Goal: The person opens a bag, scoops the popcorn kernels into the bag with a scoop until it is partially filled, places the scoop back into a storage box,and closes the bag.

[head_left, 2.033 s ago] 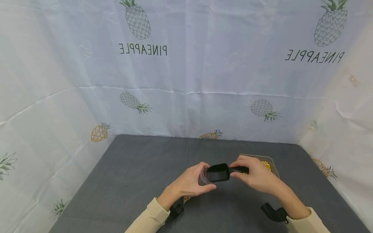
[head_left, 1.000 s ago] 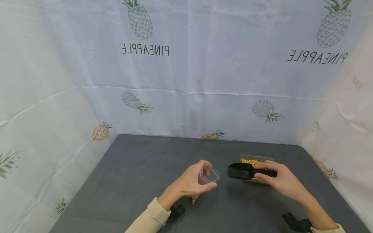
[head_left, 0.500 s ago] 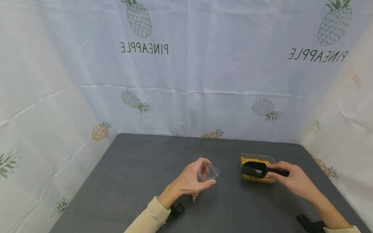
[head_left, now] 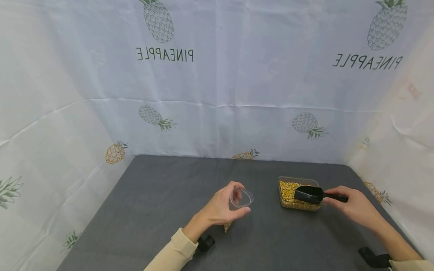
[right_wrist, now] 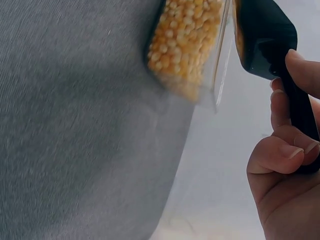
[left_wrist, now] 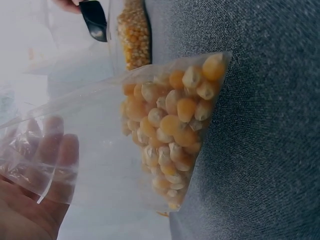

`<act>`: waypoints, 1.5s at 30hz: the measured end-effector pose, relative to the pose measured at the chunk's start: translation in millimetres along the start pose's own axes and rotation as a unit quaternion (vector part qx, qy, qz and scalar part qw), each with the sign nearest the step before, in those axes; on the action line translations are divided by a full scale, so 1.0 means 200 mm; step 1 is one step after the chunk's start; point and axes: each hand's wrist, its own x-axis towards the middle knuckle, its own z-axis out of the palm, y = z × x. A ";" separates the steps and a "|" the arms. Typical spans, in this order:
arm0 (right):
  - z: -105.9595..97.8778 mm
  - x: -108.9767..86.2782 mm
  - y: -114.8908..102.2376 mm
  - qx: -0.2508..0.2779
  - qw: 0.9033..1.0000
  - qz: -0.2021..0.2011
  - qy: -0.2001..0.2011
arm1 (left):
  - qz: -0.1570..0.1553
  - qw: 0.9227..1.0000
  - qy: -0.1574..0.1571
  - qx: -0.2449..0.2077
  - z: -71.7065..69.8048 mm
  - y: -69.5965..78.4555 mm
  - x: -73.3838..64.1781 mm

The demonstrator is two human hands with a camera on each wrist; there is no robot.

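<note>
My left hand [head_left: 222, 207] holds a clear plastic bag [head_left: 244, 198] by its rounded open mouth. Corn kernels [left_wrist: 167, 125] fill the bag's pointed lower part, close over the table in the left wrist view. With thumb and fingers, my right hand [head_left: 356, 207] grips the handle of a black scoop [head_left: 309, 194]. The scoop is above the right part of a clear rectangular container [head_left: 282, 203] of yellow corn kernels [head_left: 288, 190]. In the right wrist view, the scoop [right_wrist: 270, 40] stands over the container's rim, and little of its inside shows.
A dark grey cloth covers the table [head_left: 169, 195]. White curtains [head_left: 217, 75] with printed pineapples enclose the back and both sides. Black wrist straps [head_left: 205, 244] sit at both wrists.
The scoop was at the bag's mouth two seconds ago; my right hand has drawn it rightward, over the corn container. My left hand keeps the bag almost where it was.
</note>
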 end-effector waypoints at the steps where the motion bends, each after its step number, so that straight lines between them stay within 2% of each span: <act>1: 0.00 0.00 0.01 -0.002 1.000 0.001 -0.001 | 0.000 1.000 0.000 0.000 0.00 0.00 0.00; 10: -0.04 0.00 0.06 -0.012 1.000 0.013 -0.005 | -0.006 1.000 -0.003 0.001 -0.01 0.00 0.00; 18: -0.04 0.00 0.08 -0.017 0.999 0.030 -0.019 | -0.015 1.000 -0.008 0.001 -0.01 0.01 0.00; 29: -0.02 -0.01 0.08 -0.014 1.000 0.018 -0.009 | -0.015 1.000 -0.006 0.006 0.00 0.00 0.00; 40: 0.05 0.01 0.08 0.002 0.999 0.041 -0.024 | -0.019 1.000 -0.014 0.007 0.01 0.00 0.00; 45: 0.07 0.02 0.08 0.004 0.999 0.034 -0.022 | -0.014 1.000 -0.009 0.011 0.01 0.00 0.00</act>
